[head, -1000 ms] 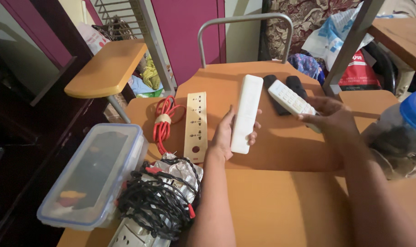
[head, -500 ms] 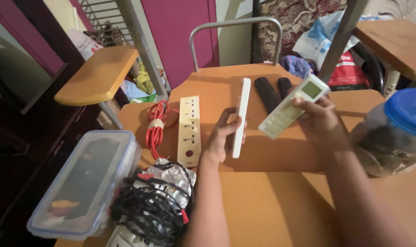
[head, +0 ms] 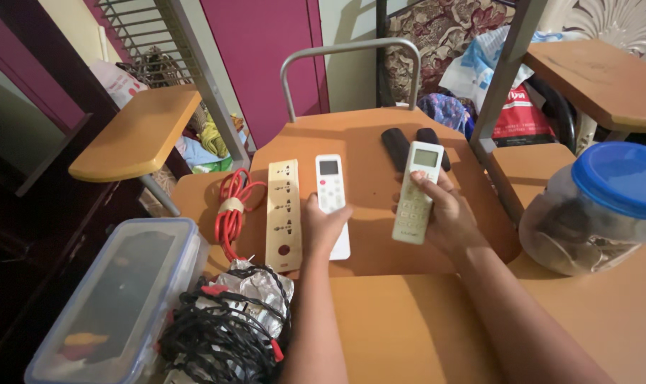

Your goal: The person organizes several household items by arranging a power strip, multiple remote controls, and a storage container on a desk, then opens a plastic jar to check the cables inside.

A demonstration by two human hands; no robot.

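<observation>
My left hand (head: 325, 226) grips a white remote control (head: 331, 192) with a small screen, face up over the wooden chair seat (head: 365, 142). My right hand (head: 444, 213) holds a second white remote (head: 417, 188) with a greenish screen, also face up. Two black remotes (head: 396, 148) lie side by side just beyond the right one. A cream power strip (head: 283, 213) with a coiled red cord (head: 230, 210) lies left of my left hand.
A clear lidded plastic box (head: 116, 299) and a tangle of black wire (head: 223, 334) on foil sit at the lower left. A clear jar with a blue lid (head: 600, 206) stands at the right. Other wooden desks, bags and metal legs surround the seat.
Both remotes have been turned face up. The left one went from back-up through edge-on to screen-up; the right one was swung round so its screen points away from me.
</observation>
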